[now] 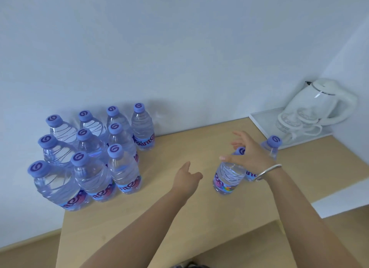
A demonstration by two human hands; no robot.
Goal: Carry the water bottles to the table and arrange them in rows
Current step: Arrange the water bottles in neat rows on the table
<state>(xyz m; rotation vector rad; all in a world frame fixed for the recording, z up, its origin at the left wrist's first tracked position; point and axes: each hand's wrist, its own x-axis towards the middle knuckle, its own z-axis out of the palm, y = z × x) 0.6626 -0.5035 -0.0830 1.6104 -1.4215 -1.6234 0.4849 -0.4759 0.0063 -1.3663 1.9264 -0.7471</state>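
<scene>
Several clear water bottles with purple caps [93, 148] stand in rows at the left of the light wooden table [169, 217], against the wall. Two more bottles stand apart at the right: a near one [227, 177] and a far one [270, 148]. My right hand [249, 154] hovers over the near bottle's cap with fingers spread and relaxed, holding nothing. My left hand [186, 177] is over the table's middle, between the group and the near bottle, fingers loosely curled and holding nothing.
A white electric kettle [323, 102] and upturned cups [293, 124] sit on a white tray [259, 120] at the back right corner. A silver bangle [268, 171] is on my right wrist. White walls bound the table behind and right.
</scene>
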